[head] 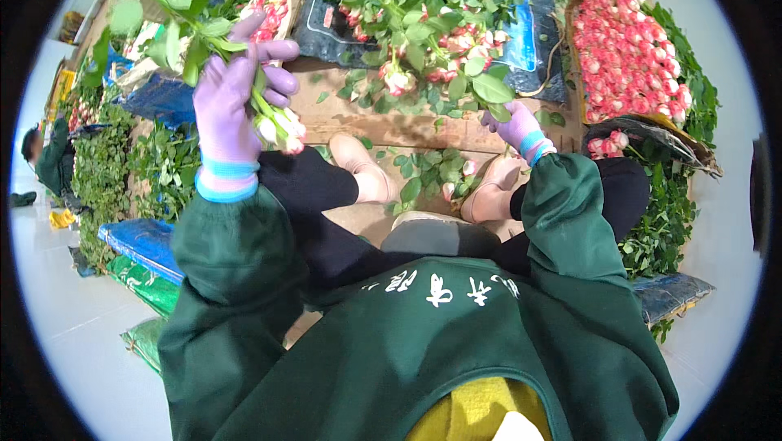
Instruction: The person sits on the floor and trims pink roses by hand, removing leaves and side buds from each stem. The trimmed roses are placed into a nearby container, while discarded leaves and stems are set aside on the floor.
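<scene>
My left hand point(229, 96), in a lilac glove with a blue and pink cuff, is raised at the left. It grips leafy rose stems point(259, 90); their pale pink-and-white buds point(282, 129) hang below the fingers, and the leafy ends reach to the upper left. My right hand point(516, 126), gloved alike, is lower down at the right. Its fingers close on a leafy rose stem point(498, 110), partly hidden by leaves. Ahead of both hands lies a heap of cut roses point(421, 19) with pink-and-white heads.
Beneath the heap are dark wrapping sheets point(550, 32). A wrapped bundle of pink-and-white roses point(629, 56) stands at the right. A wooden board point(366, 129) runs before my shoes point(369, 169), with fallen leaves point(434, 172) around. At far left, another person point(52, 154) is beside leafy bundles point(101, 166).
</scene>
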A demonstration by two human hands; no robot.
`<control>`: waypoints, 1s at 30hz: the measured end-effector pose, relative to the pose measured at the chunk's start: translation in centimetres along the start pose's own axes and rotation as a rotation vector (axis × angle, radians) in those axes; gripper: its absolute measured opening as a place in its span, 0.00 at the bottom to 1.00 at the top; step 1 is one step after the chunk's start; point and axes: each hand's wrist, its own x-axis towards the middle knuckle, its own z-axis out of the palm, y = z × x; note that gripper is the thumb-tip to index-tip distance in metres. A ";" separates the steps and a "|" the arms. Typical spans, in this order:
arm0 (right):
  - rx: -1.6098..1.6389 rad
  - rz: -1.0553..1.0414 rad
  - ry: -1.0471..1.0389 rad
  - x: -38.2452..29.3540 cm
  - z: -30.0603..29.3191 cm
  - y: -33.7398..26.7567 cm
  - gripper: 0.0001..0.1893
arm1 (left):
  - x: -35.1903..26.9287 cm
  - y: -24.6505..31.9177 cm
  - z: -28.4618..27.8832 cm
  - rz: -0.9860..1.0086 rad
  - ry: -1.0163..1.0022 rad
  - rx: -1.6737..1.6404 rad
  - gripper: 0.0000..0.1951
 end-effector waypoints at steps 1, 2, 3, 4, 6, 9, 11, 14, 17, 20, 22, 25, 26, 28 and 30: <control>-0.188 0.047 0.022 -0.1 0.6 0.2 0.14 | 1.1 0.3 -1.0 -0.018 0.026 0.067 0.18; -0.228 0.074 -0.016 -0.3 1.2 0.3 0.15 | 2.2 0.5 -1.9 0.015 0.036 0.151 0.18; -0.260 0.081 -0.040 -0.5 1.8 0.2 0.16 | 3.0 0.5 -2.7 0.024 0.079 0.230 0.18; -0.316 0.065 -0.110 -0.6 2.4 0.1 0.18 | 3.4 0.2 -3.3 0.095 0.074 0.222 0.18; -0.412 0.119 -0.127 -0.9 3.5 -0.2 0.19 | 4.1 -0.4 -4.0 0.165 0.131 0.238 0.18; -0.532 0.143 -0.248 -0.6 5.1 0.0 0.17 | 4.4 -1.3 -4.4 0.153 0.240 0.247 0.18; -0.602 0.194 -0.297 -0.2 6.3 0.6 0.16 | 4.6 -1.5 -4.6 0.193 0.264 0.256 0.18; -0.716 0.089 -0.239 0.6 8.0 1.8 0.15 | 4.9 -1.6 -4.8 0.188 0.352 0.316 0.17; -0.822 -0.093 -0.077 1.3 9.5 3.1 0.13 | 5.2 -1.7 -4.8 0.184 0.364 0.336 0.18; -0.962 -0.128 -0.056 2.2 10.7 3.6 0.10 | 5.4 -1.8 -4.6 0.173 0.348 0.332 0.18; -0.944 -0.047 -0.125 2.7 11.3 3.7 0.09 | 5.3 -1.8 -4.3 0.151 0.342 0.341 0.19; -0.911 0.022 -0.086 2.7 12.0 3.4 0.07 | 5.0 -1.6 -3.7 0.163 0.347 0.589 0.19; -0.880 -0.007 -0.073 2.4 12.0 3.3 0.07 | 4.8 -1.5 -3.4 0.287 0.283 1.065 0.19; -0.897 -0.040 -0.205 1.9 12.1 3.3 0.08 | 4.8 -1.6 -3.1 0.170 0.315 0.737 0.21; -0.828 0.058 -0.258 1.7 12.2 3.2 0.08 | 5.1 -1.9 -2.8 0.115 0.346 0.690 0.23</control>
